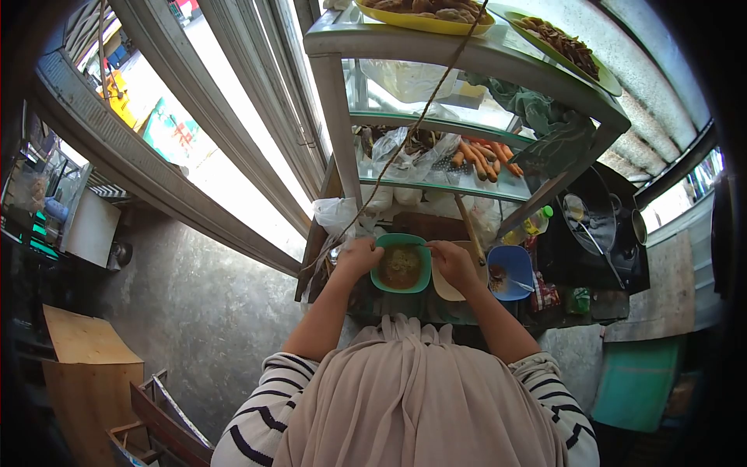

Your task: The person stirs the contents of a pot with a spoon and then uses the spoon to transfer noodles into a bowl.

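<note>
A green bowl (401,291) of brownish broth (398,272) with pale bits on top sits on the counter in front of me. My left hand (358,256) is closed at its left rim. On the opposite side, the fingers of my right hand (454,264) pinch at the upper right rim. Partly under my right wrist lies a beige dish (447,289). Just right of that, a blue bowl (520,274) contains some reddish-brown food and a spoon (520,286).
A glass-shelved cabinet (467,193) rises behind the bowls, with orange sausage-like food (486,158) inside. Plates of fried food top it. A wooden handle (469,232) leans near my right hand. A wok (595,210) stands at right, a plastic bag (334,214) at left.
</note>
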`<action>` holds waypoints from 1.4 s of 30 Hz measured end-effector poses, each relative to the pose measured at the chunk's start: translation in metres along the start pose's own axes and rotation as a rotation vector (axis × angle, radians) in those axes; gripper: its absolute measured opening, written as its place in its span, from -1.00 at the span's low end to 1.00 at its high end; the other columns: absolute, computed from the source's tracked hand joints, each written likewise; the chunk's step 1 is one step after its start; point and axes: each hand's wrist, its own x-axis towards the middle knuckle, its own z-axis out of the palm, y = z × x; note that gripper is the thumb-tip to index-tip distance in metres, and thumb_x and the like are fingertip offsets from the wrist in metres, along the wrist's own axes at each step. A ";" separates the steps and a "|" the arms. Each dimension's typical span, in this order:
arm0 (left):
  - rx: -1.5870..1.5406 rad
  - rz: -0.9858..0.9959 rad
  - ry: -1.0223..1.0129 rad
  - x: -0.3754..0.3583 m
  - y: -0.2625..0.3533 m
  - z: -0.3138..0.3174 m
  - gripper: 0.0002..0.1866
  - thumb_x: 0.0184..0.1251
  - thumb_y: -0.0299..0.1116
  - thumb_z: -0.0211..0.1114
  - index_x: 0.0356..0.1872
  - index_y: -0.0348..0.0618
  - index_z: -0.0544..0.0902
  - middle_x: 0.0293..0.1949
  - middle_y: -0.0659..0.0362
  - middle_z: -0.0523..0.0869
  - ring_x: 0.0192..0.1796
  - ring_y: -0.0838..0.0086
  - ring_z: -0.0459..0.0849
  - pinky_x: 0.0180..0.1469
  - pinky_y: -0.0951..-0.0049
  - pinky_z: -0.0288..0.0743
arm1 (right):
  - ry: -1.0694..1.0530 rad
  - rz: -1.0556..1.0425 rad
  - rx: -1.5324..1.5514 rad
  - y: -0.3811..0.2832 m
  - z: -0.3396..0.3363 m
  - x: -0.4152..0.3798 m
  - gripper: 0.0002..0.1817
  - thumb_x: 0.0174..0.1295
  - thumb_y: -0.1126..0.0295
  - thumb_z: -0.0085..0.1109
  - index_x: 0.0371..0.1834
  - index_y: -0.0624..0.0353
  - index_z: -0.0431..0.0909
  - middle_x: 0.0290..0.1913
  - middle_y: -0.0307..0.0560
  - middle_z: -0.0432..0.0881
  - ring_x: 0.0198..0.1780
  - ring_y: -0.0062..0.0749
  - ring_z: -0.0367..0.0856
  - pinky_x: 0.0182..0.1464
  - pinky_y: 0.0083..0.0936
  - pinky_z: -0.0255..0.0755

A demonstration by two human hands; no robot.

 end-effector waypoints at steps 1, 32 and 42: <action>0.067 0.070 0.058 0.003 -0.006 0.008 -0.69 0.12 -0.16 0.15 -0.49 -0.27 0.59 -0.55 0.06 0.69 -0.48 0.33 0.68 -0.33 0.34 0.52 | 0.030 0.029 0.039 0.006 0.005 -0.001 -0.82 0.24 0.42 0.03 -0.19 0.19 0.59 -0.31 0.07 0.64 -0.22 0.00 0.62 -0.21 -0.25 0.47; -0.121 -0.149 -0.071 -0.008 0.000 -0.018 -0.63 0.11 -0.07 0.10 -0.35 -0.19 0.62 -0.46 0.13 0.71 -0.32 0.27 0.69 -0.17 0.29 0.51 | -0.019 0.148 0.057 -0.011 0.008 0.006 -0.80 0.29 0.37 -0.02 -0.20 0.21 0.58 -0.36 0.05 0.66 -0.31 -0.11 0.66 -0.26 -0.31 0.48; -0.070 -0.024 -0.030 0.006 -0.012 0.023 -0.72 0.12 -0.17 0.15 -0.40 -0.20 0.63 -0.46 0.10 0.72 -0.33 0.32 0.70 -0.25 0.29 0.52 | -0.126 0.069 0.044 0.017 0.011 0.003 -0.78 0.22 0.42 0.02 -0.12 0.13 0.60 -0.26 0.05 0.66 -0.19 -0.05 0.64 -0.17 -0.26 0.48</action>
